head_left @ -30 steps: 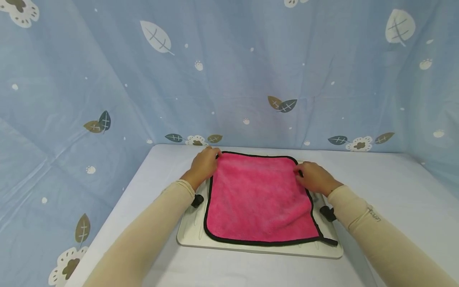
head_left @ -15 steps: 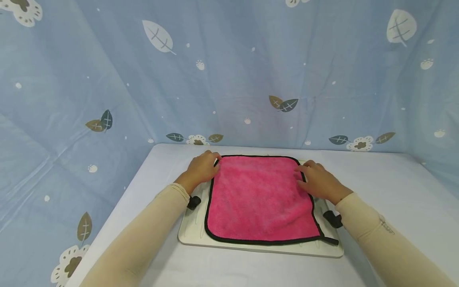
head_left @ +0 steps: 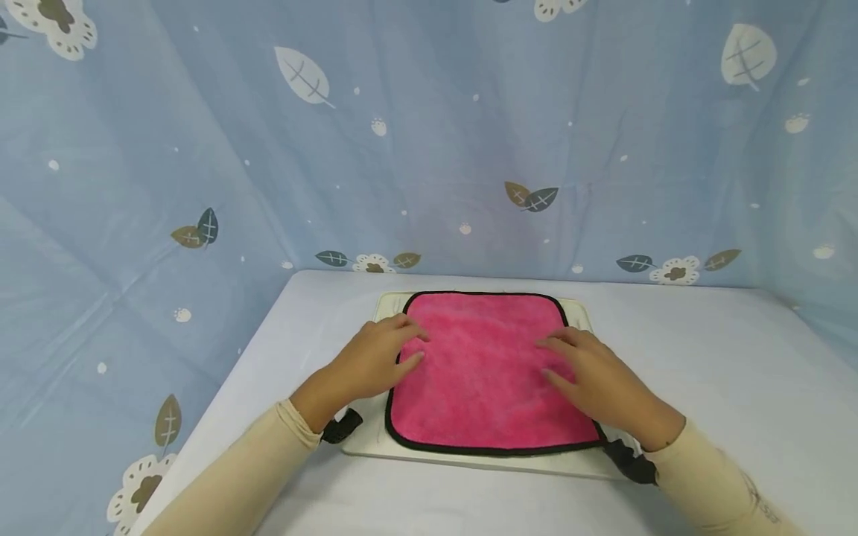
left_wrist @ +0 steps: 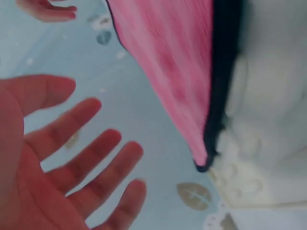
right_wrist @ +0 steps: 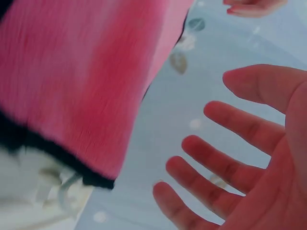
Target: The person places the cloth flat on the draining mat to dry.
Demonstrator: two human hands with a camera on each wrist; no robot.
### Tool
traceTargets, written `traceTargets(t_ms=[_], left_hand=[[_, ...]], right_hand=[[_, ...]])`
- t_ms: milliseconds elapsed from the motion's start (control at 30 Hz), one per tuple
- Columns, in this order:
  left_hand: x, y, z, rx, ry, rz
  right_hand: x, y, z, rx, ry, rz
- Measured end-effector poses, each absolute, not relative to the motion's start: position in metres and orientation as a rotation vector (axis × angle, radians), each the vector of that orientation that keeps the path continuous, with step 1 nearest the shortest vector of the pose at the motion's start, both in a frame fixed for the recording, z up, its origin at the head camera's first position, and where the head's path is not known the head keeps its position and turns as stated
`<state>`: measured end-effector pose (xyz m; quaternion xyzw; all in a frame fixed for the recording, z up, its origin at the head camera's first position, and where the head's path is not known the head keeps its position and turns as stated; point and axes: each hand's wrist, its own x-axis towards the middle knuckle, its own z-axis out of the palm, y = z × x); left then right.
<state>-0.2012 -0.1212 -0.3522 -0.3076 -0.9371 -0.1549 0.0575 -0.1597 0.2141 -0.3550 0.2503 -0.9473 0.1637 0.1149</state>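
We had a pink cloth (head_left: 485,372) w/ black trim lying flat on a white board (head_left: 576,463) in the middle of the counter (head_left: 724,372). Our left hand (head_left: 372,362) sat at the cloth's left edge, fingers (head_left: 410,361) straight and spread, tips just over the trim; nothing gripped. Our right hand (head_left: 599,376) lay on the cloth's right part, fingers (head_left: 559,344) also flat and loose, holding nothing. Wrist views agreed: both palms open, fingers apart, tho blurred.

To smooth it well, we judged it best to keep palms flat and light, stroke evenly from far to near, both sides at once, so the cloth doesn't skew or bunch on the board.

Vs. a sec ago: both hands had come nearer to us, off the far corners, which showed free w/ the board's far edge visible behind. The cloth looked flatter and squarer.
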Motion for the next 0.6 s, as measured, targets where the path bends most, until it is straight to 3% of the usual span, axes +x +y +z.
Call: traceTargets(t_ms=[367, 600], left_hand=[[-0.16, -0.096, -0.352, -1.323, -2.874, -0.325], [-0.15, -0.089, -0.361, -1.39, -2.918, -0.215]], right_hand=[[-0.136, 0.198, -0.353, 0.943, -2.801, 0.372], [-0.127, 0.198, -0.354, 0.996, -2.918, 0.368]])
